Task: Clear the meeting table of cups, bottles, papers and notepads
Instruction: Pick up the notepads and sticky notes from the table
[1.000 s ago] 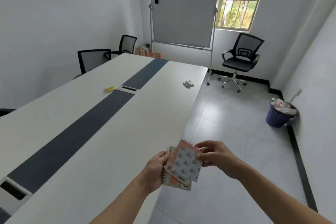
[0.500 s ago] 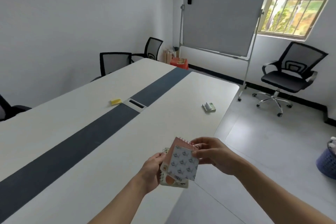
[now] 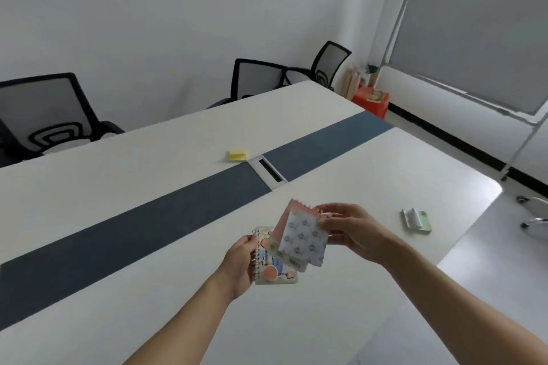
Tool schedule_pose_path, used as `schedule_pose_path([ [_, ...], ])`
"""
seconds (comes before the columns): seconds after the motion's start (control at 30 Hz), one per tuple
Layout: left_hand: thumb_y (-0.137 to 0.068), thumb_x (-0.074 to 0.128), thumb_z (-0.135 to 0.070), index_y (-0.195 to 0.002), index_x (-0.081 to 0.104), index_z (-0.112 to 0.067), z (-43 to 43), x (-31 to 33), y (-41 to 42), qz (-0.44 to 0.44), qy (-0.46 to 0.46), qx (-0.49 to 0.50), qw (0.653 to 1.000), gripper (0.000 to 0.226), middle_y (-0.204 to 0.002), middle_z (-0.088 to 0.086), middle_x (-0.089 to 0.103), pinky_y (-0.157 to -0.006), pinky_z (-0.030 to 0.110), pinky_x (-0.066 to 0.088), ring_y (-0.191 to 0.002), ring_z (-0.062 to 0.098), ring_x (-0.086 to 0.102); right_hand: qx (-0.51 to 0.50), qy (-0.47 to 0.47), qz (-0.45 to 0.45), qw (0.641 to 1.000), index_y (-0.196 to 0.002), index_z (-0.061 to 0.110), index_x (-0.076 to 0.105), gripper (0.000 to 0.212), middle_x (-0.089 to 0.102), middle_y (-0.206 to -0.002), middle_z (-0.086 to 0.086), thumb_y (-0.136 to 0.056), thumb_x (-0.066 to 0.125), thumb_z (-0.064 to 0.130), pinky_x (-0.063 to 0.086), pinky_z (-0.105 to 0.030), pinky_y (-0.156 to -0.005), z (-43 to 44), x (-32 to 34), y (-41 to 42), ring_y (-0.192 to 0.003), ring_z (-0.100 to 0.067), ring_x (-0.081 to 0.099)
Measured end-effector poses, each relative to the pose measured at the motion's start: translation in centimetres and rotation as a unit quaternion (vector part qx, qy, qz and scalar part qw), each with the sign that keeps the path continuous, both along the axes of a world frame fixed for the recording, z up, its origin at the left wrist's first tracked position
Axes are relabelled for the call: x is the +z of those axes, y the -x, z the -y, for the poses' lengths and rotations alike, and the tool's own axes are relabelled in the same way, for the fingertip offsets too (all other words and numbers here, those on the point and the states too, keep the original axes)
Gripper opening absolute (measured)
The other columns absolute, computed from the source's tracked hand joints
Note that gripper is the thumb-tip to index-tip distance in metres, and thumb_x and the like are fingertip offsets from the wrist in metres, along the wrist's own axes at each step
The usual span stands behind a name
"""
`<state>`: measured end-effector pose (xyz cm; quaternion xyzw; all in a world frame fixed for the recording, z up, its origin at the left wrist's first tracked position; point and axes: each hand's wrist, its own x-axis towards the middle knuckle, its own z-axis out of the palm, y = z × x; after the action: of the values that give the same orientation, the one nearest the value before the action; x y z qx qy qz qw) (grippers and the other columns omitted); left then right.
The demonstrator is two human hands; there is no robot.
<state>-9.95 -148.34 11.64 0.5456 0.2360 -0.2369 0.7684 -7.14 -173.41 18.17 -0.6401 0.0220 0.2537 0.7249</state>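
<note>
Left hand (image 3: 238, 264) grips spiral notepad (image 3: 274, 271) by its coil edge, upright, long axis vertical. Right hand (image 3: 353, 231) pinches pink-topped notepad (image 3: 302, 238) at its coil end, hanging tilted, overlapping the first, above the table (image 3: 148, 290).

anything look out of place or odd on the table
Nothing spilled or damaged. Two strays lie on the table: a yellow sticky pad by the dark strip, a pale green item near the right edge.

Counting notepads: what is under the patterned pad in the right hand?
A spiral notepad with a cartoon cover, held by the left hand. Its upper part is covered by the patterned pad; whether another pad lies between cannot be seen.
</note>
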Motion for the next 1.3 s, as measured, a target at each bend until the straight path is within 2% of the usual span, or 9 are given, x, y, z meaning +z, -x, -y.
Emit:
schedule_pose_path([
  [0.1, -0.104, 0.037, -0.030, -0.125, 0.057, -0.004, -0.5, 0.0, -3.8, -0.004, 0.039, -0.007, 0.999, 0.039, -0.112, 0.022, 0.070, -0.073, 0.041, 0.056, -0.093, 0.035, 0.068, 0.051, 0.090, 0.004, 0.995, -0.116, -0.001, 0.063, 0.038, 0.071, -0.100, -0.018, -0.081, 0.075, 0.007, 0.059, -0.039, -0.076, -2.5, -1.1, -3.5, -0.095, -0.029, 0.071],
  [0.3, -0.095, 0.041, -0.059, -0.117, 0.072, -0.020, -2.1, -0.5, -7.5, -0.011, 0.110, -0.057, 0.992, 0.054, -0.122, 0.018, 0.068, -0.096, 0.048, 0.051, -0.111, 0.036, 0.065, -0.029, 0.195, 0.055, 0.979, -0.105, 0.011, 0.065, 0.023, 0.073, -0.084, -0.009, -0.084, 0.075, 0.009, 0.060, -0.032, -0.064, -7.1, -3.8, -9.2, -0.078, -0.018, 0.073],
  [0.4, -0.086, 0.065, -0.041, -0.124, 0.061, -0.009, -4.0, -1.2, -9.3, 0.006, 0.112, -0.018, 0.994, 0.050, -0.119, 0.022, 0.068, -0.083, 0.048, 0.057, -0.108, 0.040, 0.066, -0.013, 0.232, 0.071, 0.970, -0.091, 0.018, 0.066, 0.018, 0.070, -0.074, 0.002, -0.080, 0.079, 0.014, 0.054, -0.023, -0.054, -10.0, -5.6, -12.2, -0.066, -0.008, 0.070],
  [0.5, -0.080, 0.069, -0.029, -0.124, 0.056, -0.006, -6.6, -3.0, -10.8, -0.017, 0.113, 0.041, 0.993, 0.051, -0.116, 0.021, 0.069, -0.080, 0.046, 0.057, -0.105, 0.039, 0.068, 0.021, 0.242, 0.055, 0.969, -0.090, 0.018, 0.068, 0.017, 0.069, -0.067, 0.005, -0.080, 0.081, 0.020, 0.052, -0.021, -0.053, -12.6, -8.0, -15.7, -0.063, -0.006, 0.067],
  [0.7, -0.079, 0.069, -0.022, -0.125, 0.057, -0.008, -12.3, -6.9, -13.4, -0.057, 0.101, 0.123, 0.986, 0.050, -0.115, 0.019, 0.070, -0.071, 0.043, 0.058, -0.101, 0.036, 0.070, 0.041, 0.321, 0.017, 0.946, -0.101, 0.011, 0.069, 0.018, 0.070, -0.091, -0.005, -0.089, 0.070, 0.025, 0.057, -0.029, -0.062, -15.5, -13.7, -25.9, -0.081, -0.019, 0.066],
  [0.8, -0.078, 0.067, -0.016, -0.128, 0.055, -0.007, -14.9, -8.7, -14.7, -0.075, 0.094, 0.154, 0.981, 0.052, -0.116, 0.021, 0.070, -0.075, 0.045, 0.057, -0.104, 0.038, 0.069, 0.058, 0.396, 0.047, 0.915, -0.107, 0.014, 0.068, 0.027, 0.069, -0.096, -0.001, -0.087, 0.068, 0.032, 0.059, -0.037, -0.075, -17.7, -16.0, -32.7, -0.084, -0.020, 0.066],
  [1.0, -0.088, 0.050, -0.008, -0.131, 0.053, -0.007, -17.7, -12.5, -16.6, -0.109, 0.077, 0.153, 0.979, 0.044, -0.118, 0.020, 0.069, -0.098, 0.059, 0.044, -0.111, 0.041, 0.064, 0.073, 0.497, 0.146, 0.852, -0.136, 0.013, 0.050, 0.049, 0.057, -0.133, -0.013, -0.095, 0.052, 0.039, 0.043, -0.036, -0.089, -23.4, -19.6, -45.5, -0.120, -0.032, 0.054],
  [1.13, -0.071, 0.058, -0.016, -0.129, 0.055, -0.007, -17.7, -15.0, -17.2, -0.122, 0.086, 0.139, 0.979, 0.059, -0.120, 0.020, 0.068, -0.091, 0.054, 0.048, -0.112, 0.042, 0.063, 0.130, 0.553, 0.145, 0.810, -0.146, 0.012, 0.033, 0.070, 0.044, -0.142, -0.015, -0.090, 0.062, 0.042, 0.039, -0.044, -0.103, -25.2, -21.9, -50.5, -0.131, -0.035, 0.043],
  [1.3, -0.070, 0.059, -0.017, -0.127, 0.057, -0.008, -17.2, -16.9, -17.5, -0.124, 0.102, 0.118, 0.980, 0.057, -0.121, 0.020, 0.067, -0.084, 0.050, 0.052, -0.109, 0.039, 0.066, 0.202, 0.637, 0.185, 0.721, -0.136, 0.015, 0.040, 0.090, 0.046, -0.123, -0.014, -0.065, 0.082, 0.052, 0.042, -0.041, -0.081, -24.8, -23.4, -49.9, -0.119, -0.033, 0.044],
])
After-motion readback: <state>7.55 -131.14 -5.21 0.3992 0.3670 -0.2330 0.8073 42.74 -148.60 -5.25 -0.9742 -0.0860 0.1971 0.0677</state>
